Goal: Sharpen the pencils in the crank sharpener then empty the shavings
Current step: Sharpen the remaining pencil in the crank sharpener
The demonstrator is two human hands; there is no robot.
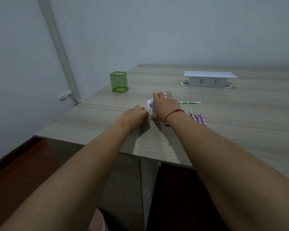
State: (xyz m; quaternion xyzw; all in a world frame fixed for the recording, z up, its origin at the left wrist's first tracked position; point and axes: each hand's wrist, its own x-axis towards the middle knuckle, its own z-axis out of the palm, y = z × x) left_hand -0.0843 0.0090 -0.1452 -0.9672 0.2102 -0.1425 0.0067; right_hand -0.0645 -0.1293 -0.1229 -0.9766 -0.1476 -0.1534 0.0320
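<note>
A small purple and white crank sharpener (151, 106) stands on the wooden table (240, 124). My right hand (164, 104) grips its body from above and hides most of it. My left hand (137, 115) is at the sharpener's left end, fingers curled on the white crank handle. A green pencil (189, 102) sticks out of the sharpener's right side, lying level. Three patterned pencils (198, 118) in pink and blue lie side by side just right of my right wrist.
A green mesh pencil cup (118, 81) stands at the table's back left. A white socket box (208, 79) rises from the table at the back. The table's near edge and left corner are close to my arms; the floor lies below.
</note>
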